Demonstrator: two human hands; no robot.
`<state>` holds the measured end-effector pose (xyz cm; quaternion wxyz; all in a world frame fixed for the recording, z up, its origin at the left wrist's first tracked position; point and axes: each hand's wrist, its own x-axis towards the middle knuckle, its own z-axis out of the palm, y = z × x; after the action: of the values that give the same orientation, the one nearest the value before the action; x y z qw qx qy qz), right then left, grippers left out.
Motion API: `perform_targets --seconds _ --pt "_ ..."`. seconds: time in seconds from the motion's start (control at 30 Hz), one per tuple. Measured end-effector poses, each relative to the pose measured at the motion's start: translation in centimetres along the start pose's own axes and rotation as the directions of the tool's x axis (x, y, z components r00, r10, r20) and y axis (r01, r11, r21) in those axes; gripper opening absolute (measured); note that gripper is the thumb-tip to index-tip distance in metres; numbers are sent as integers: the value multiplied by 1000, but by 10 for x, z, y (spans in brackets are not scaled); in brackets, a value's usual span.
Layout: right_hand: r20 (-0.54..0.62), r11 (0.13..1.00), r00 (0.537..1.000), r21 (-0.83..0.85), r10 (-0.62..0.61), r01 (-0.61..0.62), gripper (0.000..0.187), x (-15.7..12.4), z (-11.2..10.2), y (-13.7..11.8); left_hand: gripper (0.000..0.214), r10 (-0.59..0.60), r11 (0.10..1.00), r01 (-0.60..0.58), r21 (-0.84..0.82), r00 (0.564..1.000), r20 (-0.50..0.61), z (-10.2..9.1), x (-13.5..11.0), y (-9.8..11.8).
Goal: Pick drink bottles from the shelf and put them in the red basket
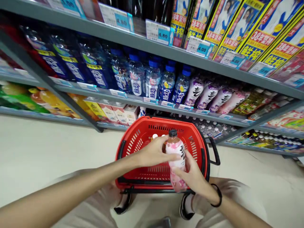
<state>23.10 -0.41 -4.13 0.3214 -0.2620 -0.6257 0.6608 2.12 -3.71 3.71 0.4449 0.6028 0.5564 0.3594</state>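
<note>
Both of my hands hold a pink-and-white drink bottle (177, 148) with a dark cap, tilted over the red shopping basket (125, 139). My left hand (155, 152) wraps round its upper part, thumb across the label. Lower down, my right hand (191, 174) grips the other side, a black band on its wrist. Inside the basket, white caps show behind my left hand; what they belong to is mostly hidden. The basket's black handle (215, 153) sticks out at its right side.
Ahead, a grey shelf (133, 99) carries blue-capped bottles (153, 79) and purple-and-white bottles (196, 90). Above them stand yellow-and-blue cartons (257, 34) behind price tags. Orange drink bottles (52, 99) fill the low shelf at left. My shoes (186, 207) stand on the pale floor below the basket.
</note>
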Motion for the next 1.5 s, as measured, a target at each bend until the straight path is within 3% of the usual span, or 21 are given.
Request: perform_targets --seconds 0.1,0.2,0.27,0.37,0.47,0.6,0.7,1.03,1.27,1.4,1.5 --pt "18 989 993 98 114 -115 65 -4 4 -4 50 54 995 -50 -88 998 33 1 -2 1" --pt "197 946 947 155 254 -286 58 -6 6 -7 48 138 981 -132 -142 990 31 -1 -7 6" --pt "271 922 916 172 295 -347 55 -8 8 -7 46 178 976 -176 -129 984 10 -6 -9 10" --pt "289 899 909 232 301 -371 56 -13 13 -7 43 238 964 -238 -116 971 -17 -17 -10 15" --pt "263 913 925 231 275 -337 56 -18 17 -1 44 261 959 -263 -105 965 -30 -28 -9 15" --pt "82 982 979 8 188 -189 58 -21 14 14 42 211 977 -212 -15 977 -35 -34 -5 9" --pt "41 988 990 -81 133 -129 57 -19 11 20 42 195 979 -192 60 980 -39 -36 -2 6" --pt "31 986 988 -74 153 -151 52 -14 12 18 52 208 971 -197 135 976 -66 -39 -2 3" --pt "3 992 992 -28 125 -125 88 -11 9 21 54 105 978 -132 -162 980 -168 -36 8 -7" --pt "-56 993 992 31 115 -113 72 -2 8 20 54 17 962 -76 -262 975 -220 -36 14 -10" --pt "-80 994 994 85 73 -66 64 1 8 14 53 14 948 -93 -304 967 -254 -39 15 -5"
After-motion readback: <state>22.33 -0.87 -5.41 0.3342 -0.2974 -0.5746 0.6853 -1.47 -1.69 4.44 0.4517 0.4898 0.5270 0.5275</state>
